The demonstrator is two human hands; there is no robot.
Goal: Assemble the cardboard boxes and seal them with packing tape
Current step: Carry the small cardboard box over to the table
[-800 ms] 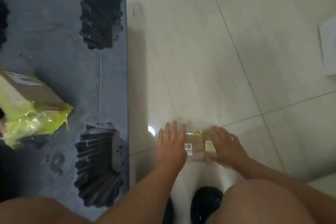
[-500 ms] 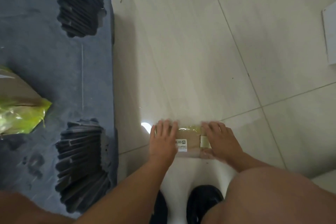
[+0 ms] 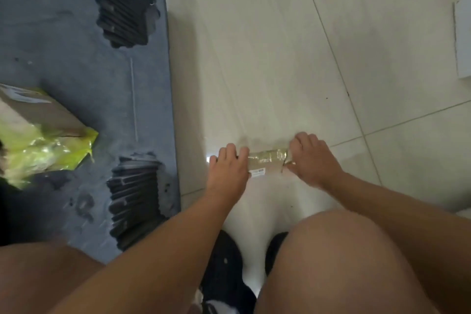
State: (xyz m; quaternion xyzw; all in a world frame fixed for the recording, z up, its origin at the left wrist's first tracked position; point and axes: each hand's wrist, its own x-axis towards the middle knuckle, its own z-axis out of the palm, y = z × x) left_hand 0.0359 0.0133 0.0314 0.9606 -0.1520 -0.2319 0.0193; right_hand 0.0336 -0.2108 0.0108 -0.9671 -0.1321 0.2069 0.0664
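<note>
A small brown cardboard box (image 3: 266, 162) lies on the pale tiled floor in front of my knees. Shiny yellowish tape runs along its top and a small white label shows on its near side. My left hand (image 3: 228, 169) grips its left end with the fingers curled over the top. My right hand (image 3: 312, 160) holds its right end, fingers bent over the far edge. Both ends of the box are hidden by my hands. A larger cardboard box (image 3: 38, 115) wrapped partly in yellow-green tape rests on the blue pallet at the left.
A blue plastic pallet (image 3: 76, 84) with dark ribbed openings fills the left side. A white flat object (image 3: 462, 38) lies at the right edge on the floor. My bare knees and black shoes (image 3: 224, 262) are at the bottom of the view.
The small box has tipped away from me, so its taped top shows more and the labelled side less. My hands have spread further apart along it, the right hand moving right.
</note>
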